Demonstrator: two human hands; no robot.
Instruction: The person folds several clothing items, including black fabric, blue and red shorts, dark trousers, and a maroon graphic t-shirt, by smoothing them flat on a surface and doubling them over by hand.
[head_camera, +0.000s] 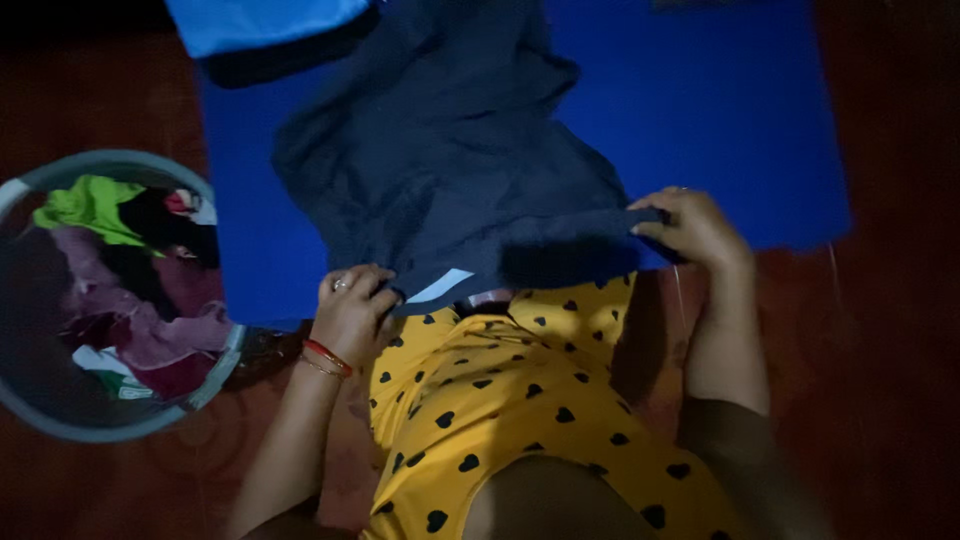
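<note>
A dark navy garment (450, 150) lies crumpled on a bright blue mat (720, 120). My left hand (352, 308), with a ring and red bangles at the wrist, pinches the garment's near edge beside a small white label (440, 286). My right hand (692, 226) grips the same near edge farther right. Both hands hold the cloth just above my lap, which is covered in yellow fabric with black hearts (520, 400).
A round grey basket (60, 425) on the left holds several mixed clothes, green, pink and dark. A light blue folded cloth (260, 20) lies at the mat's far left corner. Dark red floor (890, 350) surrounds the mat.
</note>
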